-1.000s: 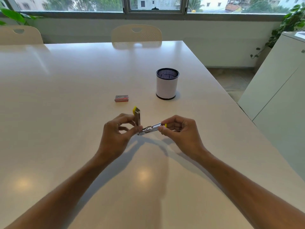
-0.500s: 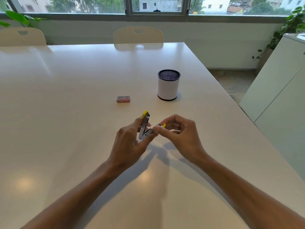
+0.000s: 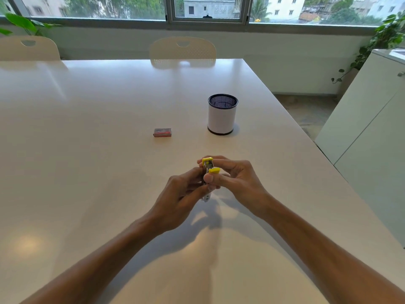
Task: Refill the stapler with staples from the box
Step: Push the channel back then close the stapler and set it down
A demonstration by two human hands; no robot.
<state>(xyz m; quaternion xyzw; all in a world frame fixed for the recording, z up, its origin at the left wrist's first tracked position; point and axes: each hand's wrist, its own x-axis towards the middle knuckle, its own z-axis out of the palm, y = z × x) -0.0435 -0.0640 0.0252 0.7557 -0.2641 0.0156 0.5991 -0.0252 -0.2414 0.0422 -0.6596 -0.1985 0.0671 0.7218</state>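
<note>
Both hands meet above the white surface (image 3: 92, 163), sharing a small metal stapler (image 3: 207, 170) with yellow ends. The left hand (image 3: 182, 198) wraps its fingers around the lower body, its grip pinching the stapler from the side. The right hand (image 3: 236, 181) pinches the upper part, thumb pressed just below a yellow tip. The staple box (image 3: 162, 132) lies flat on the surface, well apart beyond the hands, with a white mesh-topped cup (image 3: 222, 115) to its right.
</note>
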